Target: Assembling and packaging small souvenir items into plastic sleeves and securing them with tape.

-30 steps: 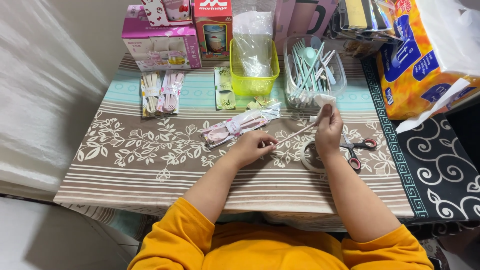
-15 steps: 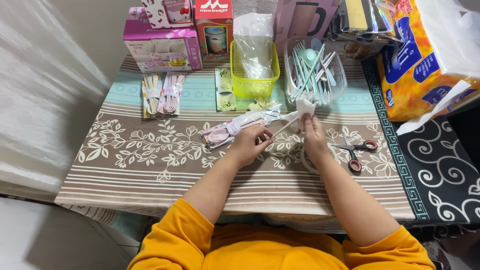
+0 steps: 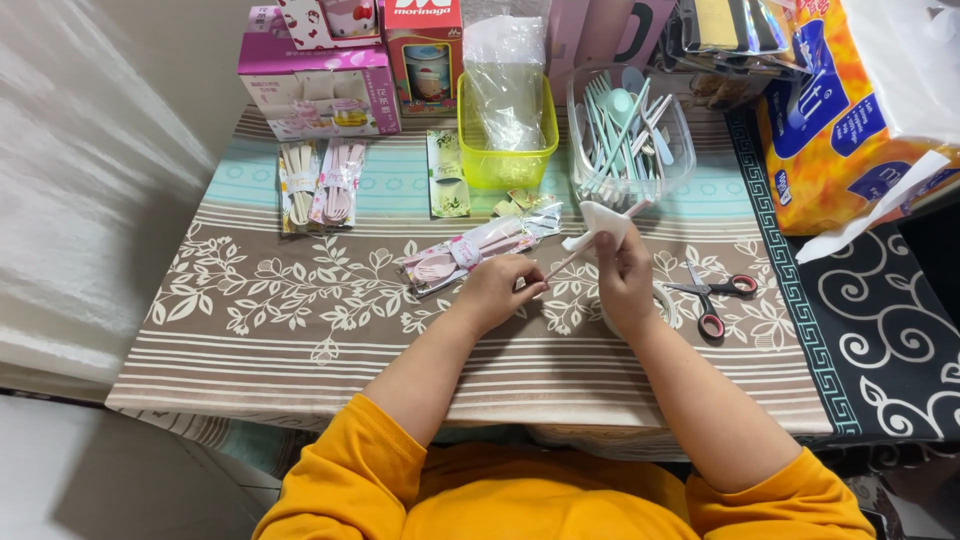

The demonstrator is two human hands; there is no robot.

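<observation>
Pink utensil (image 3: 560, 265), thin and stick-like, is held aslant above the tabletop (image 3: 300, 330), its lower end pinched in the closed fingers of the left hand (image 3: 495, 290). Its upper end is gripped by the right hand (image 3: 622, 275) inside what appears to be a white wrapper (image 3: 598, 222), seemingly so it can be sleeved. Packed pink sets (image 3: 470, 250) lie just beyond, scissors (image 3: 715, 300) to the right.

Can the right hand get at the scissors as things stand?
Probably yes, but not straight away. The scissors lie flat on the tablecloth just beside the right hand with nothing between, but that hand is gripping a pink utensil and white wrapper.
</observation>
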